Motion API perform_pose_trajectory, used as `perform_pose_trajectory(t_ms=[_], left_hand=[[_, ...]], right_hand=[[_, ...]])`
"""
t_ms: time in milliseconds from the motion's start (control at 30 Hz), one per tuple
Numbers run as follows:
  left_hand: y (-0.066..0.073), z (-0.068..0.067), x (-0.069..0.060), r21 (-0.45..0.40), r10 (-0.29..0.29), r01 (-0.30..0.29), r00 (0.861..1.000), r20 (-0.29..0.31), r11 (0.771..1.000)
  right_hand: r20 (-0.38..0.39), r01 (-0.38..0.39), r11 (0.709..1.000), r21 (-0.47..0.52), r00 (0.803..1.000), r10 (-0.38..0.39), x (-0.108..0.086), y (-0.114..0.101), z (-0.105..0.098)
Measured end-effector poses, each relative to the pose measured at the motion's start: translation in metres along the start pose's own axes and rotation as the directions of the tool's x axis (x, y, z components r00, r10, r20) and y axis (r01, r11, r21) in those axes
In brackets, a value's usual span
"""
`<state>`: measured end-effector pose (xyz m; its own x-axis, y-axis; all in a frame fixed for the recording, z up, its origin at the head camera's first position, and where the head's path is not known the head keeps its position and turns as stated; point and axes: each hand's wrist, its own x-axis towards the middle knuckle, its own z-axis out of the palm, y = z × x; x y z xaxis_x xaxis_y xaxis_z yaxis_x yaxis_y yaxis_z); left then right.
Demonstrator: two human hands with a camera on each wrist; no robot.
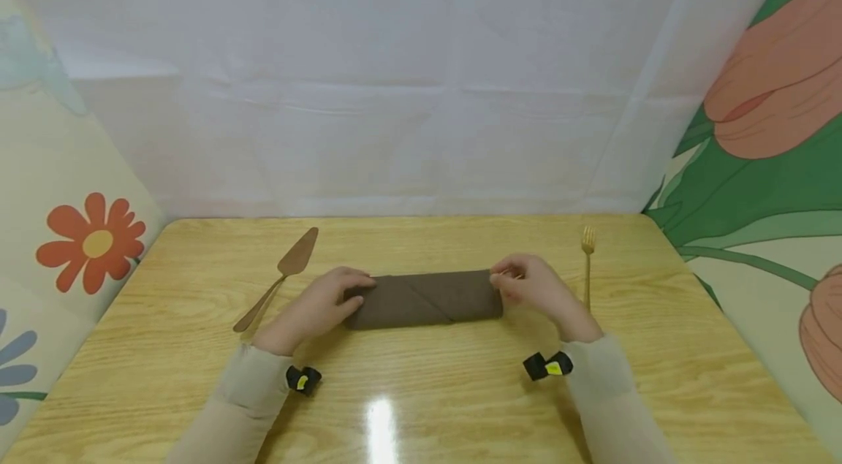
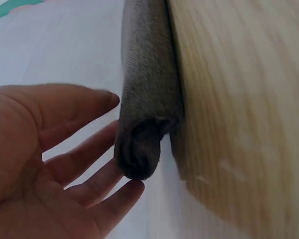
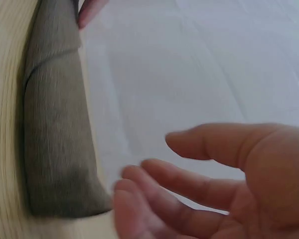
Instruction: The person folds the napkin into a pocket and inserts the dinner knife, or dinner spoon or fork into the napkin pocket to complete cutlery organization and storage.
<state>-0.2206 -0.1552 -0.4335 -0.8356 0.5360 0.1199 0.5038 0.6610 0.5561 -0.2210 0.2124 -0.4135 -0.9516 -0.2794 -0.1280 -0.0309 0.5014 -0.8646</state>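
A dark grey-brown cloth [image 1: 427, 299], rolled into a long bundle with a slanting fold on top, lies across the table between both hands. At its left end, my left hand [image 1: 322, 299] rests with thumb and fingers spread around the roll. In the left wrist view, the fingers [image 2: 97, 184] reach behind the coiled cloth end, and the thumb tip is beside it. My right hand [image 1: 536, 288] is at the right end with loosely bent fingers. The right wrist view shows a gap between thumb and fingers, holding nothing; its fingertips [image 3: 125, 199] are close to the cloth's corner.
A brown cake server [image 1: 297, 252] lies on the wooden table [image 1: 447, 398], left of the left hand. Beyond the right hand lies a gold fork [image 1: 588, 259], its handle partly hidden. A white sheet [image 1: 421, 99] hangs behind the table, with flower-patterned walls on both sides.
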Motion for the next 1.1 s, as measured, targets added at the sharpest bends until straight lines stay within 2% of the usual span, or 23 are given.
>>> perform_pose_trajectory(t_ms=[67, 167, 233, 300, 367, 500, 833, 967, 1100], left_hand=[[-0.001, 0.001, -0.001, -0.046, -0.002, 0.002, 1.000, -0.004, 0.999], [-0.002, 0.001, -0.001, -0.090, -0.006, 0.005, 1.000, -0.009, 0.996], [-0.003, 0.001, -0.001, -0.084, -0.005, 0.005, 1.000, -0.005, 0.996], [-0.003, 0.001, -0.001, -0.062, -0.001, 0.002, 1.000, 0.006, 0.998], [-0.004, 0.001, -0.001, -0.043, 0.002, -0.001, 1.000, 0.018, 0.999], [-0.005, 0.001, -0.001, -0.026, -0.005, 0.006, 0.999, 0.033, 1.000], [-0.004, 0.000, 0.000, -0.044, -0.010, 0.012, 0.999, 0.054, 0.999], [-0.004, -0.001, 0.000, -0.052, -0.014, 0.018, 0.998, 0.069, 0.998], [-0.004, 0.000, -0.001, -0.069, -0.024, 0.029, 0.997, 0.080, 0.997]], right_hand=[[0.123, 0.007, 1.000, -0.011, 0.992, -0.005, -0.005, -0.007, 0.005], [0.294, 0.013, 0.999, -0.041, 0.956, -0.001, -0.009, -0.013, 0.014], [0.362, 0.031, 0.997, -0.067, 0.932, -0.004, -0.011, -0.014, 0.020], [0.387, 0.045, 0.995, -0.083, 0.922, -0.010, -0.010, -0.014, 0.025], [0.384, 0.052, 0.994, -0.099, 0.923, -0.010, -0.009, -0.013, 0.030], [0.345, 0.031, 0.993, -0.112, 0.939, 0.009, -0.007, -0.011, 0.034], [0.190, -0.042, 0.993, -0.106, 0.980, 0.062, 0.001, -0.003, 0.041], [0.140, -0.059, 0.997, -0.055, 0.988, 0.066, 0.006, 0.002, 0.045], [0.125, -0.054, 0.998, 0.043, 0.991, 0.048, 0.012, 0.009, 0.049]])
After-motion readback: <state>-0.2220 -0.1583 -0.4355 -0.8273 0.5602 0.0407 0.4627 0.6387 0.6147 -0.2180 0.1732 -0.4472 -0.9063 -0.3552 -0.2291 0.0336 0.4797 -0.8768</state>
